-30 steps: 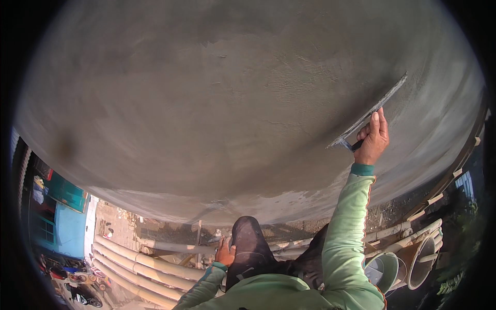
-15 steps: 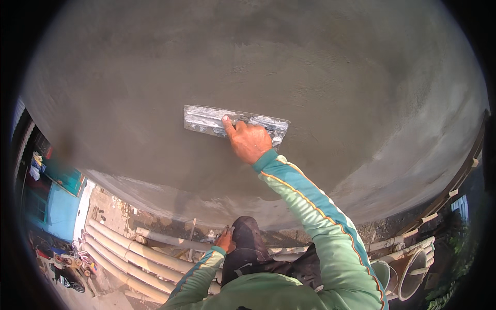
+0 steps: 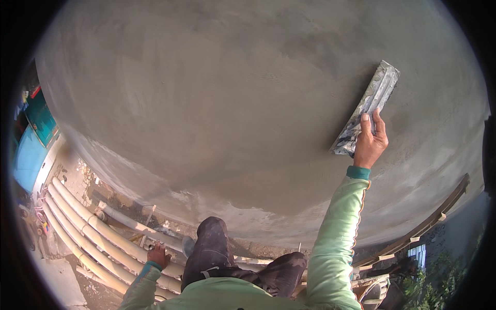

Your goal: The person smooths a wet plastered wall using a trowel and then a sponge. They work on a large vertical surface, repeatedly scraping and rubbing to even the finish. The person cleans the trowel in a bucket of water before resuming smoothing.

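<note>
My right hand (image 3: 369, 143) is closed on a plastering trowel (image 3: 373, 106), a long rectangular metal blade crusted with grey mortar. The blade stands steeply tilted against a grey plastered wall (image 3: 232, 119), its upper end leaning right. My thumb and fingers are around its back, where the handle is mostly hidden. At the lower left my left hand (image 3: 158, 255) is over a bamboo pole (image 3: 132, 250), its fingers apart and holding nothing I can see; whether it presses on the pole I cannot tell.
Several bamboo poles run side by side at the lower left, beside my dark-trousered knees (image 3: 212, 238). A wooden strip (image 3: 439, 214) follows the wall's lower right edge. Green plants (image 3: 434, 284) are at the lower right, and a blue wall (image 3: 28, 160) is at the far left.
My right hand has swept the trowel rightward and turned it from nearly level to steep. My left hand has shifted left, away from my knee. The view has moved to the right.
</note>
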A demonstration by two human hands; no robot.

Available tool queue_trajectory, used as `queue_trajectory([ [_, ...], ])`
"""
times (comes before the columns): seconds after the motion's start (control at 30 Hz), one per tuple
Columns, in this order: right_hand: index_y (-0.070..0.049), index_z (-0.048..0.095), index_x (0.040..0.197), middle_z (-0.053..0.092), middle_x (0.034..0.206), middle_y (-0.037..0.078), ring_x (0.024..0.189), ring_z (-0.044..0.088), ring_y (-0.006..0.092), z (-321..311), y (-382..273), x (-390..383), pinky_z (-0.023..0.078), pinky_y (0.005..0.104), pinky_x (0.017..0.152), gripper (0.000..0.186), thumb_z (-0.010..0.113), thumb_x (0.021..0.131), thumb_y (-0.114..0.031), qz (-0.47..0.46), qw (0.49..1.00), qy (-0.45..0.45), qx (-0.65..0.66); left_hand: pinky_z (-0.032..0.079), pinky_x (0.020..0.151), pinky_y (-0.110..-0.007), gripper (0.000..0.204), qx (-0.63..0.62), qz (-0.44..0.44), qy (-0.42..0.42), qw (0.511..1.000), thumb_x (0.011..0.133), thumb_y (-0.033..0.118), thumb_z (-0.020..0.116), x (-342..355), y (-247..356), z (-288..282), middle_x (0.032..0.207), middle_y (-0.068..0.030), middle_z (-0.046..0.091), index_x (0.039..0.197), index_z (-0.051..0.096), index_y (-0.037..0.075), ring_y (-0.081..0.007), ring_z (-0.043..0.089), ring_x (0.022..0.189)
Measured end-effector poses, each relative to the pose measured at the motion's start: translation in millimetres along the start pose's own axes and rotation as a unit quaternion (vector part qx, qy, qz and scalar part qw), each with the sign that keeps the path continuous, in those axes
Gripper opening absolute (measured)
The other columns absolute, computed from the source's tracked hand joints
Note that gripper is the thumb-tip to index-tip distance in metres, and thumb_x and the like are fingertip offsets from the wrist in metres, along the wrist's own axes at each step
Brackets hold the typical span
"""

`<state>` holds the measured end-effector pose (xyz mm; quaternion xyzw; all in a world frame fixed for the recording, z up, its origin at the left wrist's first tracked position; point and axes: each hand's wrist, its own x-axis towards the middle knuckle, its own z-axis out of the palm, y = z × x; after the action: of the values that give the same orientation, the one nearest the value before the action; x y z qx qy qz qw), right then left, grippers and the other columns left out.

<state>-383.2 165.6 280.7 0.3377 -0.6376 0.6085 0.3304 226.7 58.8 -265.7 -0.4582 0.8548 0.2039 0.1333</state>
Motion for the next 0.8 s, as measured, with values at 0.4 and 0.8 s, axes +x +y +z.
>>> queue_trajectory([
  [0.4, -0.010, 0.060, 0.143, 0.067, 0.075, 0.010, 0.061, 0.069, 0.0283, 149, -73, -109, 0.055, 0.0420, 0.053, 0.056, 0.076, 0.092, -0.024, -0.258, 0.939, -0.150, -0.170, 0.045, 0.111, -0.051, 0.078, -0.059, -0.089, 0.059, 0.993, 0.091, 0.051, 0.069, 2, 23, -17, 0.166, -0.0197, 0.034, 0.152, 0.050, 0.006, -0.0391, 0.056, 0.134],
  [0.8, -0.004, 0.058, 0.145, 0.064, 0.078, 0.010, 0.056, 0.067, 0.0264, 212, -20, -265, 0.057, 0.0418, 0.052, 0.055, 0.068, 0.094, -0.022, -0.440, 0.729, -0.428, -0.303, 0.048, 0.108, -0.048, 0.075, -0.050, -0.124, 0.009, 0.991, 0.095, 0.056, 0.062, 0, 39, -52, 0.169, -0.0154, 0.033, 0.153, 0.050, 0.010, -0.0387, 0.066, 0.123],
])
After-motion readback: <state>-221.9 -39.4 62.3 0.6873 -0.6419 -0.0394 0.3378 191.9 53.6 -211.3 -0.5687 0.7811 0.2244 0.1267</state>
